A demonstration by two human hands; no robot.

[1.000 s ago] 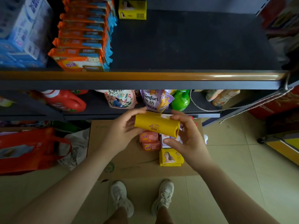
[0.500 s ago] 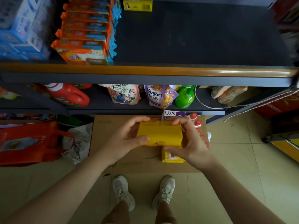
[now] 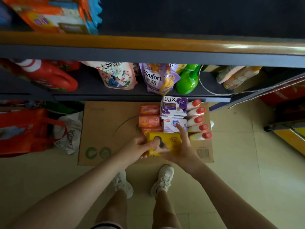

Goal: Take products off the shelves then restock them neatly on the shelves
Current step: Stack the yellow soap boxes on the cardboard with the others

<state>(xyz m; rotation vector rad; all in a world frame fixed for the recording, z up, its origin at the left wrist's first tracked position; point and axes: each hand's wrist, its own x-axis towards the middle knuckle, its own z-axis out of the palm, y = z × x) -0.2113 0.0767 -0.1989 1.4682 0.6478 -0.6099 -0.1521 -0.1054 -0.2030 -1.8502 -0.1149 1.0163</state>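
A: L hand (image 3: 137, 148)?
B: Low over the cardboard (image 3: 105, 129), gripping the yellow box (image 3: 166, 142) at its left end. Thumb lies across the top, by the printed portrait; other fingers curl under the near-left corner.

A: R hand (image 3: 183, 151)?
B: Fingers mostly straight, loosely spread, palm against the box's right side. Index finger (image 3: 180, 130) sticks out fwd, tip over the white-purple soap pack (image 3: 170, 125) behind the box. Can't tell if it touches.

A: So the box is where?
B: Between both hands, at the near end of the goods on the cardboard. Can't tell if it rests on the sheet or on sth below it.

A: What else on the sheet?
B: Orange packs (image 3: 149, 120) stacked in a column just behind-left of the box, LUX box (image 3: 173, 104) at the far end, 5 white bottles w/ red caps (image 3: 197, 119) lying in a row on the right.

A: Shelves?
B: Lower shelf (image 3: 115, 96): red jug (image 3: 49, 76), pink pouch (image 3: 115, 76), Comfort pouch (image 3: 158, 78), green bottle (image 3: 187, 81). Top shelf (image 3: 198, 19): orange packets at left, rest dark.

A: Floor?
B: Red bag (image 3: 24, 131) at left, 2 white shoes (image 3: 162, 179) near the sheet's edge.
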